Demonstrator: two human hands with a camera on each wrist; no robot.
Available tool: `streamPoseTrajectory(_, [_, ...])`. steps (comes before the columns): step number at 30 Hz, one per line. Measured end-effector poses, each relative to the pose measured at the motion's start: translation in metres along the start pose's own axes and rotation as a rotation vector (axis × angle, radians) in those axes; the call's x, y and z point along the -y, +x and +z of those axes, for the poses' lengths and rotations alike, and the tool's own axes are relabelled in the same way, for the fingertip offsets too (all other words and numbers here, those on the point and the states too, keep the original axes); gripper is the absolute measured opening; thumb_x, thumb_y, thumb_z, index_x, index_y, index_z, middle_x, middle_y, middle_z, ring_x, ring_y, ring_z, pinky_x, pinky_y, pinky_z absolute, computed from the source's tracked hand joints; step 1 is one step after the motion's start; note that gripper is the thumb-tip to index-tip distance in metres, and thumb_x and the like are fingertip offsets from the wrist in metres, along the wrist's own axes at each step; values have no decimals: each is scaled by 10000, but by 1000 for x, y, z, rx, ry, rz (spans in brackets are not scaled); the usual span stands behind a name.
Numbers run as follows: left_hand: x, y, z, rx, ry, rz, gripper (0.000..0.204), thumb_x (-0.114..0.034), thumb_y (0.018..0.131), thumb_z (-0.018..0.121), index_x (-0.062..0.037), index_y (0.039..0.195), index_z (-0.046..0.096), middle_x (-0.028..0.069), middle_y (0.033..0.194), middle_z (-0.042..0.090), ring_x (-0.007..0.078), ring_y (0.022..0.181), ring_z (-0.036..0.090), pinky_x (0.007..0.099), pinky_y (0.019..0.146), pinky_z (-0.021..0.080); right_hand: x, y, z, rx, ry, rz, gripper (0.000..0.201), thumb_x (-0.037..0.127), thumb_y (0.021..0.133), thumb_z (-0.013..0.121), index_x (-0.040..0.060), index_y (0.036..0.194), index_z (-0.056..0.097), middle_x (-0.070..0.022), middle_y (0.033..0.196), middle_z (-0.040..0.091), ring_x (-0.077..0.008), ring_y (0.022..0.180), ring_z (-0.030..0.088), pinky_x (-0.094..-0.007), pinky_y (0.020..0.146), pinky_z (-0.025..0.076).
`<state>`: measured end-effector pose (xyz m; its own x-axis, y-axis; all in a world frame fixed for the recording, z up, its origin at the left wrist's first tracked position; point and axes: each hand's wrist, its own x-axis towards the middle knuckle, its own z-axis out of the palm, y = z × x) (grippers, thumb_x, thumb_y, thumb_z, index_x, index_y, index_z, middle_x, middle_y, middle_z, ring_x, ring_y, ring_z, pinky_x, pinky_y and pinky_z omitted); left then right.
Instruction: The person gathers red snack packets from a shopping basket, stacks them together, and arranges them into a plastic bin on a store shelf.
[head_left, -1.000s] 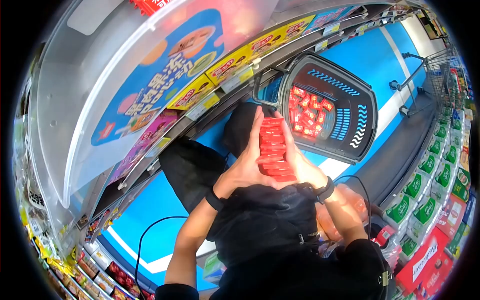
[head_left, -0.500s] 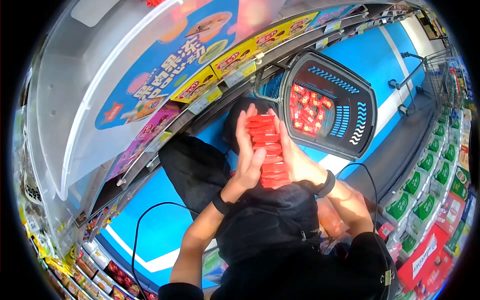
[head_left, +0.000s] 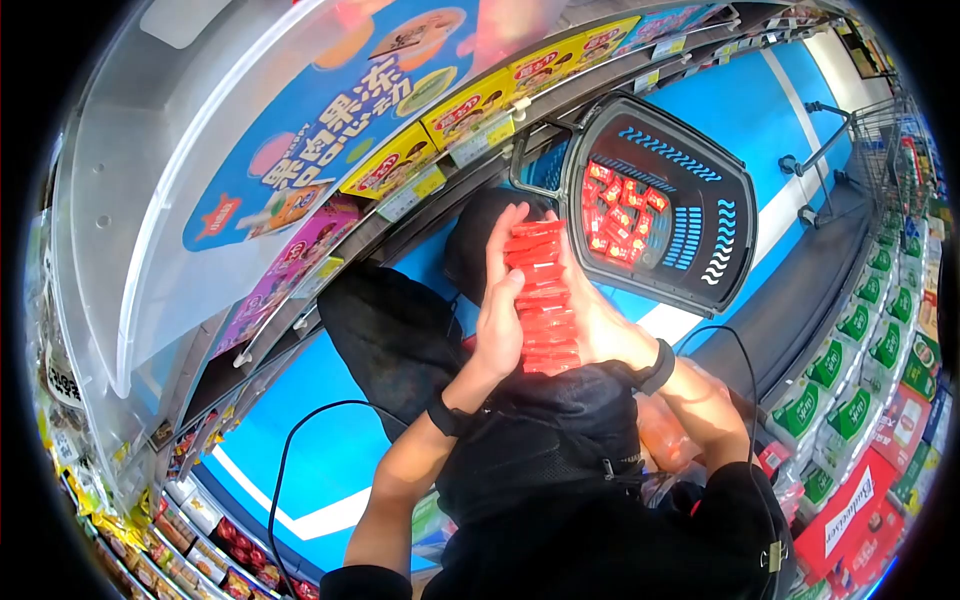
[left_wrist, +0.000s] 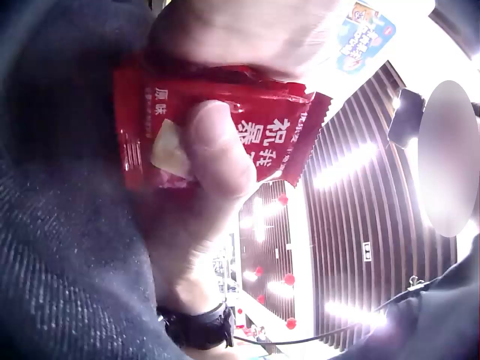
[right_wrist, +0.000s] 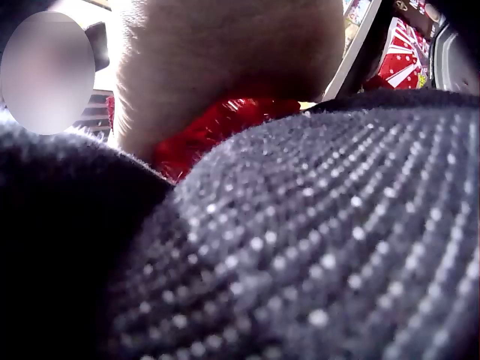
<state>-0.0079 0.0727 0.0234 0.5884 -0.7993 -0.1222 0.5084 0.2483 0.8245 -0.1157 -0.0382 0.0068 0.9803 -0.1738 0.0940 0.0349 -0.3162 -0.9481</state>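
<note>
Pretty much all black gear: dark top (head_left: 600, 540) with sleeves (head_left: 367, 582) stopping around the elbows, plus a left wristband (head_left: 447, 415) and right wristband (head_left: 657, 366). Thin black cable (head_left: 752, 430) ran past a goldish clip (head_left: 772, 556). Close up, the fabric (right_wrist: 330, 225) looked kinda ribbed and pale-flecked.

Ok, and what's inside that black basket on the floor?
Small red packets lie in the black basket, gathered toward one end. What sits under the top ones is covered, so I can't tell.

- "果肉果冻" on the blue sign (head_left: 325, 150)
- "Budweiser" on the red box (head_left: 853, 508)
- "原味", "祝" and "暴" on the packet (left_wrist: 176, 101)
- Small print on the yellow boxes (head_left: 468, 115): too small to read
</note>
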Motion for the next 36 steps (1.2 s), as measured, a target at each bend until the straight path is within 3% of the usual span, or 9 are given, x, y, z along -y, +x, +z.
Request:
streamPoseTrajectory(9, [6, -8, -13, 82, 91, 7, 760, -378, 983, 424, -86, 1529, -17, 136, 1573, 118, 263, 1416, 262, 374, 1143, 235, -11, -4, 2, 37, -73, -41, 1470, 376, 529, 904, 49, 1504, -146, -303, 1555, -37, -434, 1453, 73, -462, 1164, 178])
streamPoseTrajectory(11, [2, -4, -17, 223, 51, 88, 977, -565, 903, 524, -86, 1524, -59, 152, 1577, 85, 280, 1440, 206, 391, 1156, 202, -13, -4, 2, 10, 54, -24, 1455, 369, 543, 901, 48, 1505, -143, -301, 1556, -30, -425, 1454, 89, -455, 1163, 183])
streamPoseTrajectory(12, [-1, -7, -18, 179, -20, -36, 1313, -713, 690, 685, -61, 1511, -106, 170, 1583, 29, 302, 1459, 144, 413, 1171, 154, -12, -4, -1, 12, -11, -63, 1419, 363, 598, 883, 61, 1499, -172, -279, 1566, -25, -395, 1458, 108, -446, 1154, 202])
streamPoseTrajectory(16, [1, -4, -41, 436, 457, 92, 1599, -681, 441, 848, -12, 1484, -164, 195, 1584, -47, 324, 1470, 77, 442, 1179, 119, -19, -9, 3, -9, 6, -44, 1415, 337, 580, 888, 43, 1504, -142, -289, 1562, -14, -401, 1457, 112, -441, 1162, 189])
streamPoseTrajectory(23, [-8, -11, -28, 343, 296, -7, 1474, -687, 573, 790, -86, 1497, -189, 187, 1586, -94, 309, 1476, 29, 435, 1176, 123, -8, -6, 4, 12, 20, 26, 1432, 326, 559, 899, 48, 1504, -139, -295, 1559, -3, -424, 1450, 113, -448, 1162, 186])
streamPoseTrajectory(25, [-10, -11, -29, 342, 431, 46, 1182, -311, 772, 759, -26, 1494, -133, 201, 1584, -5, 323, 1456, 158, 411, 1166, 186, -9, -6, 4, 8, -1, 9, 1437, 319, 553, 904, 49, 1505, -139, -297, 1558, -2, -427, 1450, 114, -450, 1162, 187])
streamPoseTrajectory(29, [-6, -13, -28, 323, 449, 56, 1006, -199, 844, 645, -25, 1495, -102, 204, 1579, 47, 320, 1436, 216, 405, 1153, 220, -3, -4, 3, -1, -83, -50, 1440, 295, 549, 910, 57, 1507, -139, -300, 1557, 1, -428, 1449, 115, -452, 1158, 193])
streamPoseTrajectory(32, [-4, -14, -30, 245, 394, 106, 880, -193, 869, 610, -37, 1511, 29, 223, 1567, 85, 348, 1422, 238, 410, 1140, 243, -1, -3, 3, -7, -83, -83, 1447, 293, 548, 913, 67, 1506, -148, -294, 1559, -4, -425, 1449, 117, -451, 1158, 198])
streamPoseTrajectory(36, [-8, -8, -36, 317, 792, 340, 573, -200, 900, 565, -66, 1419, 361, 257, 1544, 131, 424, 1388, 284, 431, 1114, 287, -1, -4, 2, 8, -54, -51, 1450, 297, 551, 912, 73, 1504, -158, -289, 1561, -13, -421, 1450, 117, -450, 1161, 199])
